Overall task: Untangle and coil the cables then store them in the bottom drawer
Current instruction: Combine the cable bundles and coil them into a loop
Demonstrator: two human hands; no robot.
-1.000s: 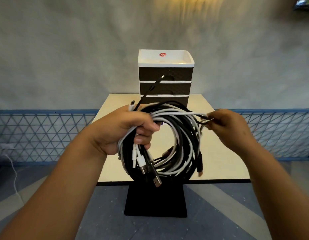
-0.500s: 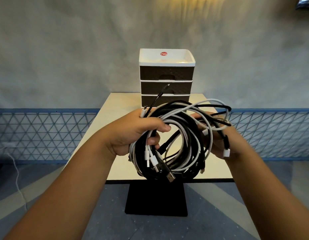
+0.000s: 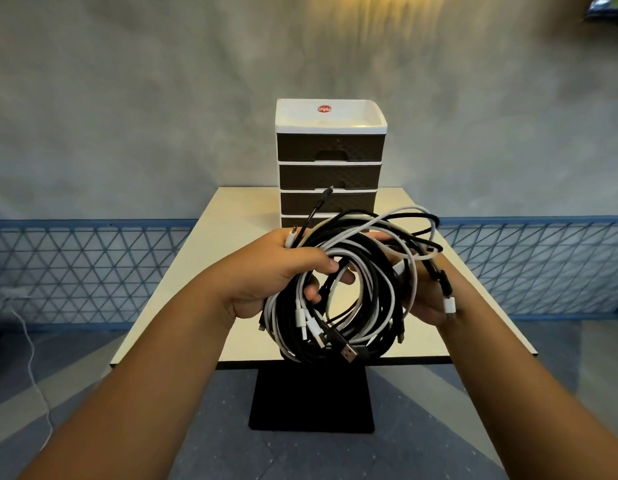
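A thick coil of black and white cables [image 3: 349, 292] hangs in the air above the near half of the table. My left hand [image 3: 266, 275] grips the coil's left side, fingers curled round the strands. My right hand [image 3: 428, 299] sits behind the coil's right side, fingers reaching through and under the loops, mostly hidden by them. Loose plug ends dangle at the bottom, and one black end sticks up in front of the drawers. The drawer unit [image 3: 330, 161], dark fronts with a white top, stands at the table's far edge with its visible drawers closed. Its bottom drawer [image 3: 290, 221] is largely hidden behind the coil.
The beige table [image 3: 182, 299] stands on a black pedestal base [image 3: 311, 400]. A blue lattice rail [image 3: 75, 268] runs along the grey wall behind. A thin white cord [image 3: 30, 358] trails over the floor at the left.
My right hand has let go of the cable end it pulled out to the right and moved in behind the coil. The loops have gathered into one bundle, held a little lower.
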